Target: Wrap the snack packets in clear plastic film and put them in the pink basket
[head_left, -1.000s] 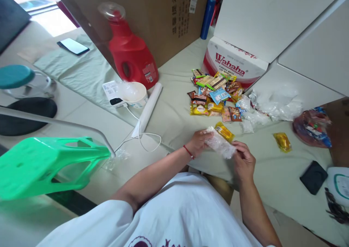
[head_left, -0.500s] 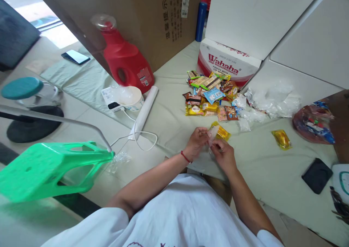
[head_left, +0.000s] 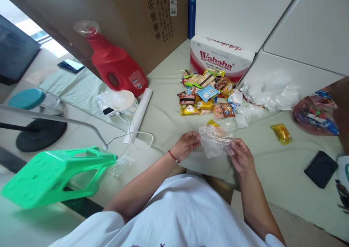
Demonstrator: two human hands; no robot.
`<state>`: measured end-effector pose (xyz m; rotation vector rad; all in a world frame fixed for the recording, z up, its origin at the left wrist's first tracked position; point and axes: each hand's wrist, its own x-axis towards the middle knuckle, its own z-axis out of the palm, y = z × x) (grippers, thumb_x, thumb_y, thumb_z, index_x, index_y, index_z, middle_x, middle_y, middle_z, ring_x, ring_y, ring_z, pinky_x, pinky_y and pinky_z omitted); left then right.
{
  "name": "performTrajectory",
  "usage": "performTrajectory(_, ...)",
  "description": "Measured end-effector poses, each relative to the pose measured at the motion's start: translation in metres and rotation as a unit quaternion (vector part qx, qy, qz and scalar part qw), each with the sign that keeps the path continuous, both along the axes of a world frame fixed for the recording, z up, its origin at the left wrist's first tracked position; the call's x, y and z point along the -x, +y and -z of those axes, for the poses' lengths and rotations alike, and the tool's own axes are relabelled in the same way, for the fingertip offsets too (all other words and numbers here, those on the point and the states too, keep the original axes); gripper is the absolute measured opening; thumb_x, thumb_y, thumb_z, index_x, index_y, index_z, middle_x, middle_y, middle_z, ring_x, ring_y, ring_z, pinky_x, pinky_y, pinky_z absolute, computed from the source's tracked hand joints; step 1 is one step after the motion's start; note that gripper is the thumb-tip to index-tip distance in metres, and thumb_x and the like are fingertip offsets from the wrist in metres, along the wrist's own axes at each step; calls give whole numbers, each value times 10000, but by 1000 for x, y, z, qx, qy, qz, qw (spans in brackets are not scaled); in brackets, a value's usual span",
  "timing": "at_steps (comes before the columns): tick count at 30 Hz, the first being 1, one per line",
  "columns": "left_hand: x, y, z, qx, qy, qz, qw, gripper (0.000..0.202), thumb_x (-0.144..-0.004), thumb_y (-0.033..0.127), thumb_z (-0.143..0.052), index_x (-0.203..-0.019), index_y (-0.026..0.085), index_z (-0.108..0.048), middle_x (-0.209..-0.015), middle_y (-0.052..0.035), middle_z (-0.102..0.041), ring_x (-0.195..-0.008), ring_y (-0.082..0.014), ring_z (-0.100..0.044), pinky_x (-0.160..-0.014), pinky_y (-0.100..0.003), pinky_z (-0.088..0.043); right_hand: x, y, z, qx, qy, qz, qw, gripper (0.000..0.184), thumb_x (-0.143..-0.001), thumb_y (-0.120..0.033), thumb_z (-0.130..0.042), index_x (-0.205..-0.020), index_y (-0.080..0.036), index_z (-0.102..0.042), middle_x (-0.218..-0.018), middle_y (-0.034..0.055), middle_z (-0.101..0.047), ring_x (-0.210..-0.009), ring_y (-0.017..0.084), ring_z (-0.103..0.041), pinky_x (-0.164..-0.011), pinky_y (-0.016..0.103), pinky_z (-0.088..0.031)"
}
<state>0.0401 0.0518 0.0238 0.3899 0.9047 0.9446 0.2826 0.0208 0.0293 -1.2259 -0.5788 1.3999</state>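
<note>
The left hand (head_left: 188,145) and the right hand (head_left: 242,156) each pinched an edge of a clear plastic bag (head_left: 215,145) between thumb and fingers, holding it spread between them over the near part of the pale green cloth (head_left: 275,170). Just behind the bag lay a yellow packet (head_left: 213,123), partly hidden. Farther back, a heap of wrapped snacks (head_left: 205,93) sat before a Wahaha carton (head_left: 218,61).

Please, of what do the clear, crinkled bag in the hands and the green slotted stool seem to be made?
Clear, crinkled bag: probably thin plastic film, glossy; creases shine and the yellow packet behind partly shows through. Green slotted stool: likely moulded plastic with soft sheen, judging by even colour and rounded edges.
</note>
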Motion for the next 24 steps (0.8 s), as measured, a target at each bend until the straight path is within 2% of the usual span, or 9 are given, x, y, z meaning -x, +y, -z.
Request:
performTrajectory(3, 9, 5, 0, 16, 29, -13, 999, 529, -543, 412, -1004, -790, 161, -609, -865, -33, -712, -768, -119, -677, -714, -240, -539, -8, -1, -2, 9, 7, 1, 1000, 390, -647, -451, -938, -803, -251, -642, -764, -26, -624, -675, 129, -567, -672, 291, -552)
performTrajectory(6, 11, 3, -4, 27, 109, -30, 993, 516, -651, 542, -918, -756, 175, -571, -727, -2, -669, -598, -88, -623, -558, -199, -456, -4, -2, -2, -10, 2, 9, 1000, 401, -647, -465, -934, -802, -255, -630, -794, -11, -651, -684, 136, -578, -655, 281, -535)
performTrajectory(10, -2, -12, -26, 25, 123, 89, 988, 704, -726, 874, -631, -644, 178, -562, -569, -10, -595, -432, -98, -534, -438, -232, -346, 7, -5, -2, -57, -34, 3, 998, 380, -689, -502, -903, -819, -270, -632, -737, -22, -607, -656, 135, -551, -642, 274, -509)
performTrajectory(12, -13, -17, -38, 43, 97, 146, 984, 765, -718, 927, -559, -681, 165, -618, -581, -19, -601, -439, -108, -543, -431, -235, -325, 12, -9, -1, -84, -66, 1, 994, 356, -726, -519, -876, -829, -273, -640, -747, -21, -604, -662, 136, -548, -662, 279, -505)
performTrajectory(14, -27, -17, -45, 48, 78, 150, 985, 715, -700, 873, -648, -794, 164, -666, -673, -20, -642, -534, -128, -605, -479, -229, -374, 15, -15, 2, -115, -105, -11, 988, 334, -763, -519, -849, -822, -261, -646, -821, -5, -636, -727, 146, -580, -727, 292, -513)
performTrajectory(16, -40, -13, -46, 23, 82, 106, 991, 600, -645, 722, -813, -840, 175, -664, -760, -12, -661, -657, -140, -635, -581, -240, -453, 18, -22, 5, -138, -146, -36, 979, 317, -801, -510, -821, -821, -244, -650, -941, 22, -676, -844, 169, -622, -814, 309, -517)
performTrajectory(20, -59, -7, -32, -69, 152, 25, 986, 437, -618, 501, -879, -691, 172, -599, -677, 29, -579, -670, -115, -530, -660, -249, -435, 23, -33, 7, -137, -155, -56, 977, 407, -841, -589, -754, -1075, -261, -689, -1128, 60, -707, -991, 211, -647, -883, 331, -516)
performTrajectory(22, -61, -9, -25, -116, 202, 21, 972, 414, -643, 477, -859, -642, 172, -580, -620, 47, -526, -632, -100, -462, -620, -241, -367, 27, -33, 4, -112, -164, -39, 979, 499, -808, -614, -774, -1150, -262, -686, -1088, 57, -718, -945, 213, -647, -833, 322, -522)
performTrajectory(24, -57, -13, -22, -140, 233, 28, 962, 414, -637, 467, -867, -623, 168, -581, -596, 54, -508, -616, -92, -429, -597, -239, -325, 27, -29, 0, -74, -189, 6, 979, 432, -789, -586, -801, -1031, -241, -707, -916, 27, -704, -810, 183, -617, -742, 292, -511)
